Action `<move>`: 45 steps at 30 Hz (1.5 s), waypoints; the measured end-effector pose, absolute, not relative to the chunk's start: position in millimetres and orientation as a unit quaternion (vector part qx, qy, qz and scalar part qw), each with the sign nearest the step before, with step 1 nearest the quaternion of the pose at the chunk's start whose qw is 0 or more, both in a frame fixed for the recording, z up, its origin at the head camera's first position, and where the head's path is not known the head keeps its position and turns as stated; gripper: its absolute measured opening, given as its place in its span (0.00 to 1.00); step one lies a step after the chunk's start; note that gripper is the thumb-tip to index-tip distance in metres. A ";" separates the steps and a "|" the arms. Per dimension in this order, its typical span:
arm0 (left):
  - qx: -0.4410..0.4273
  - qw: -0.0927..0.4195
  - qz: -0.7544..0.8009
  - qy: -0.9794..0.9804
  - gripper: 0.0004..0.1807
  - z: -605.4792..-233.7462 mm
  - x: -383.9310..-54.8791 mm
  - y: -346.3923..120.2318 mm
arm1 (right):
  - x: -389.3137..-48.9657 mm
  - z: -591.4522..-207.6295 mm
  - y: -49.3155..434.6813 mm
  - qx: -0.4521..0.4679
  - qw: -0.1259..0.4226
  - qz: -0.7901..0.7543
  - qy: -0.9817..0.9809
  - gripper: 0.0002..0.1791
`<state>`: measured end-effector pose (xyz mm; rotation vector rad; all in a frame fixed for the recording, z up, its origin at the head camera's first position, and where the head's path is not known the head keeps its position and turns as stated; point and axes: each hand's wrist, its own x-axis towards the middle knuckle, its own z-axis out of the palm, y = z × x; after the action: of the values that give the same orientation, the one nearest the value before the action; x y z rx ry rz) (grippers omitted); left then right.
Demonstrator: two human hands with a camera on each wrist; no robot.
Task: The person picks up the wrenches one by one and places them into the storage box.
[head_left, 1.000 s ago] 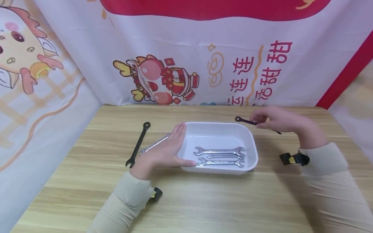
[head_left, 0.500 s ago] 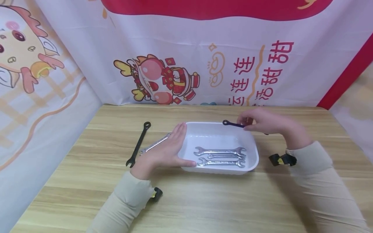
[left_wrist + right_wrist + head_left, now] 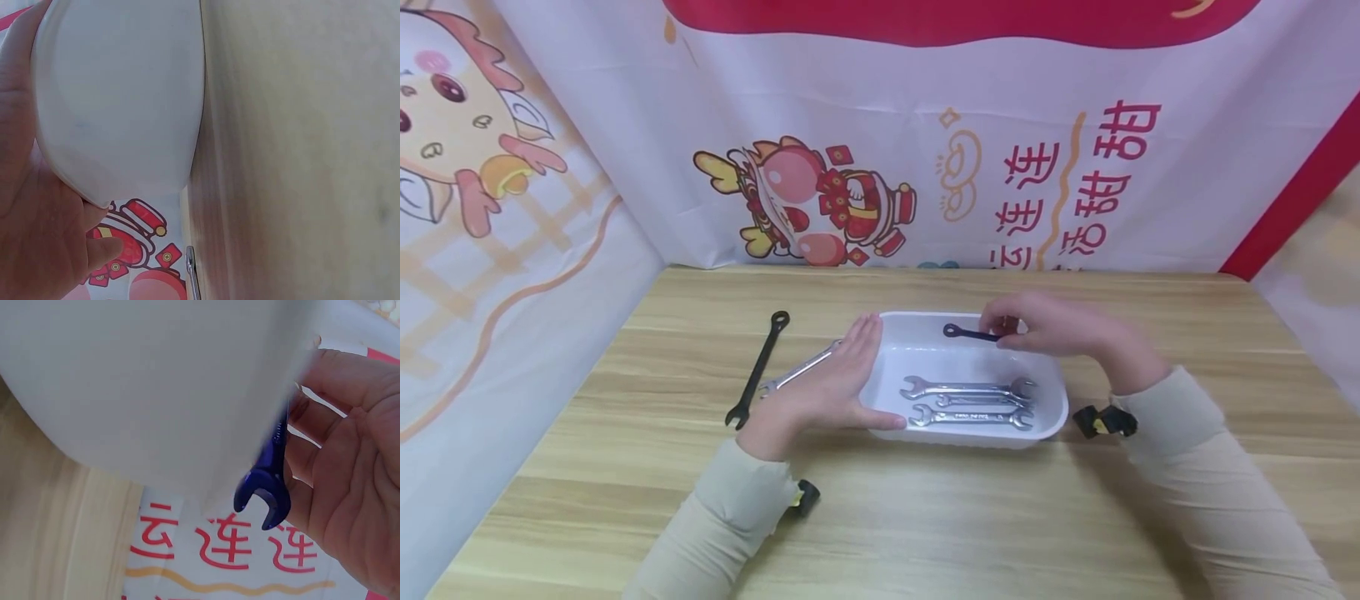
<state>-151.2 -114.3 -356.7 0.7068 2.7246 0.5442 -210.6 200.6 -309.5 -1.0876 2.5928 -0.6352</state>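
Note:
My right hand (image 3: 1048, 325) pinches a black combination wrench (image 3: 966, 333) near its middle, over the back right part of a white plastic tray (image 3: 917, 330). In the right wrist view the open end of that wrench (image 3: 265, 484) looks dark blue and sticks out beside the tray's outer wall (image 3: 137, 387). Several silver open-end wrenches (image 3: 970, 415) lie lengthwise in the tray. My left hand (image 3: 823, 392) rests against the tray's left end, fingers straight along the rim and thumb at the front corner. Its palm side shows against the tray wall (image 3: 125, 106) in the left wrist view.
Left of the tray, a second black combination wrench (image 3: 758, 371) lies on the wooden table (image 3: 925, 525). Beside it a silver wrench (image 3: 801, 368) is partly hidden by my left hand. A printed cloth (image 3: 865, 100) hangs behind the table's back edge.
My right hand has moved left with the black combination wrench, from beyond the tray's right end to above its back right part. The left hand has stayed at the tray.

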 end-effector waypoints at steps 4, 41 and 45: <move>0.245 0.136 0.190 0.941 0.73 -357.4 -151.4 -114.5 | -208.3 -313.7 193.4 -0.372 0.145 -0.219 0.890 0.12; 0.252 0.132 0.170 0.944 0.72 -356.7 -151.9 -115.8 | -209.9 -354.1 171.9 -0.398 0.157 -0.197 0.882 0.11; 0.252 0.132 0.174 0.943 0.72 -356.6 -151.9 -115.6 | -210.6 -355.8 172.1 -0.397 0.159 -0.195 0.883 0.11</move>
<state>-151.9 -115.6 -356.6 0.7308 2.7370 0.5061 -210.6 172.1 -355.8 -1.1339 2.5237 -0.5568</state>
